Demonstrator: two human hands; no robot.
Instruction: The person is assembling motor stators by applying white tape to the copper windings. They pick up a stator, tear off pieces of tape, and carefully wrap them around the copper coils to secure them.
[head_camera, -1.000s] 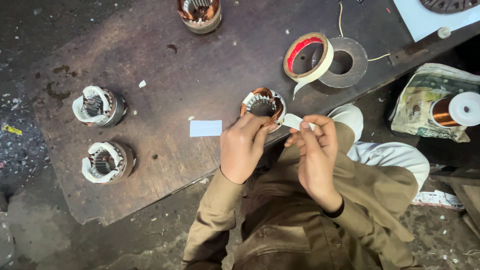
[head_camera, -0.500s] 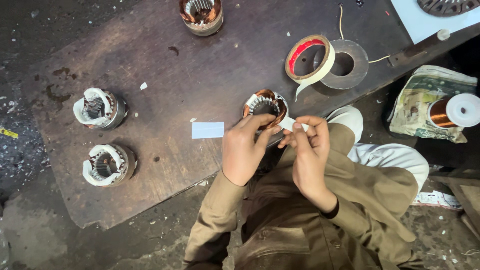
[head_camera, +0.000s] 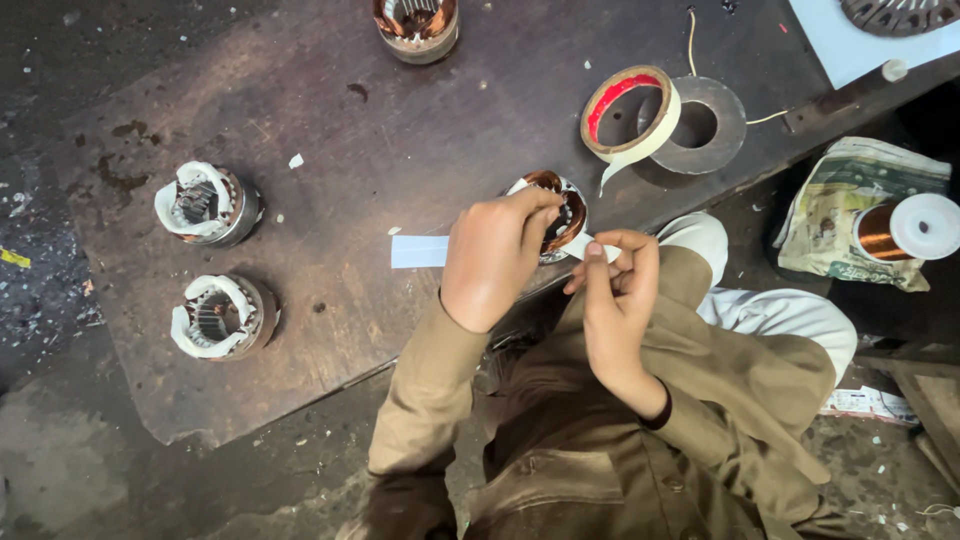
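The left hand grips a copper-wound round metal stator (at the bench edge). The right hand pinches a white paper strip.

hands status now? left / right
Left hand: closed, fingers gripping the copper-wound motor coil at its rim.
Right hand: closed, pinching a white paper strip beside the coil.

Left hand curled — right hand pinching

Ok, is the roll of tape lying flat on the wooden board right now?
No, the tape roll stands tilted on its edge, leaning on the dark metal ring with its red core facing the camera.
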